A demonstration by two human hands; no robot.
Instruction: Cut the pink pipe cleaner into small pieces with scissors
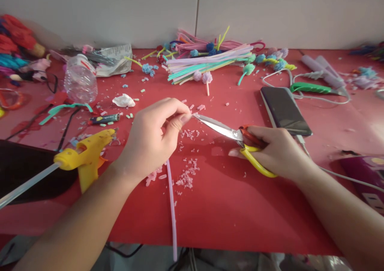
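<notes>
My left hand (156, 131) pinches a small pink piece, whose tip shows just past the thumb and finger. A lilac pipe cleaner (172, 207) hangs down below this hand, over the table's front edge; whether it joins the pinched piece is hidden. In my right hand (270, 151) are scissors (217, 127) with a yellow and an orange handle, fingers wrapped round them. Their blade tips point left and touch or nearly touch the pinched tip. Pink clippings (187, 177) lie scattered on the red table (225, 215) beneath.
A yellow glue gun (87, 153) stands left of my left forearm, near a plastic bottle (80, 79). Bundled pipe cleaners (207, 63) lie at the back. A phone (285, 111) with a cable and a green cutter (313, 88) are at the right.
</notes>
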